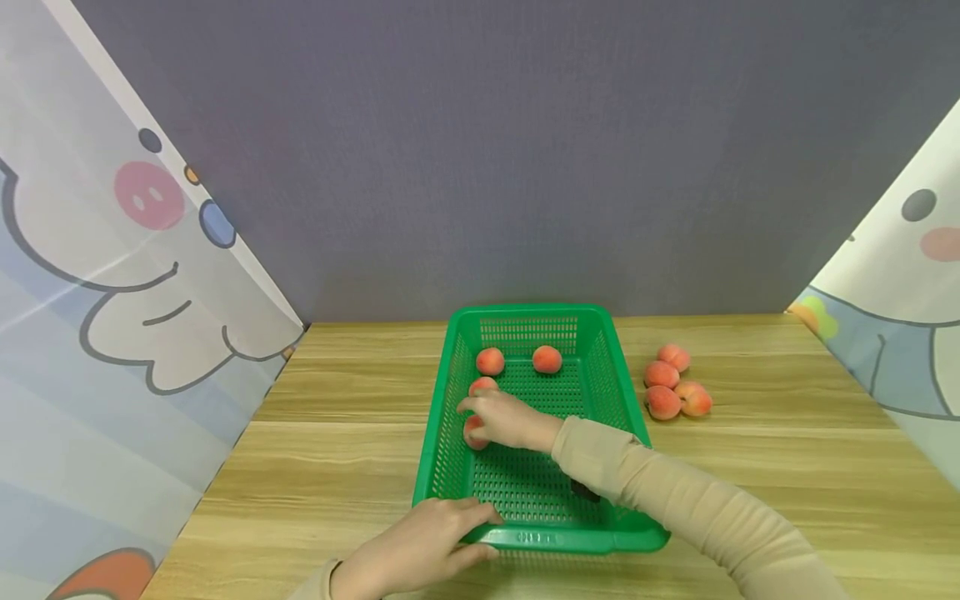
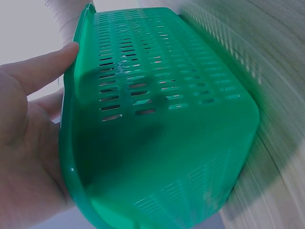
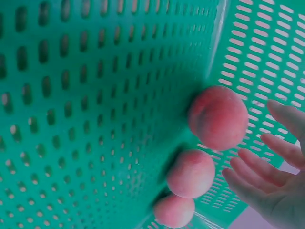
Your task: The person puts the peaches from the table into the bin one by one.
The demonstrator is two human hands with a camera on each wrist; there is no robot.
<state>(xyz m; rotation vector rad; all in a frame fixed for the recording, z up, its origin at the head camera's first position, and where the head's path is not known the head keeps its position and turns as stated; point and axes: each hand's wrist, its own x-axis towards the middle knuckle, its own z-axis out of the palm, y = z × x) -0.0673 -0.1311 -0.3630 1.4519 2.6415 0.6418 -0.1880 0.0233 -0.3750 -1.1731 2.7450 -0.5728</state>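
Note:
A green plastic basket (image 1: 540, 537) with slotted walls stands on the table and holds several peaches. My left hand (image 1: 427, 537) grips its near rim at the left corner, the thumb (image 2: 66, 52) on the outer side in the left wrist view. Inside the basket, my right hand (image 1: 510, 419) hovers by the left wall with fingers spread and nothing held. Beside its fingertips lie a near peach (image 3: 219, 118), a middle peach (image 3: 191, 173) and a far peach (image 3: 175, 210), lined up along the wall. Another peach (image 1: 547, 359) sits at the basket's far right.
Right of the basket, several more peaches (image 1: 663, 402) lie clustered on the wooden table (image 1: 337, 450). A grey panel (image 1: 525, 167) rises behind the table. Cartoon-printed sheets (image 1: 90, 275) flank it on both sides. A small black object (image 1: 585, 490) shows under the right sleeve.

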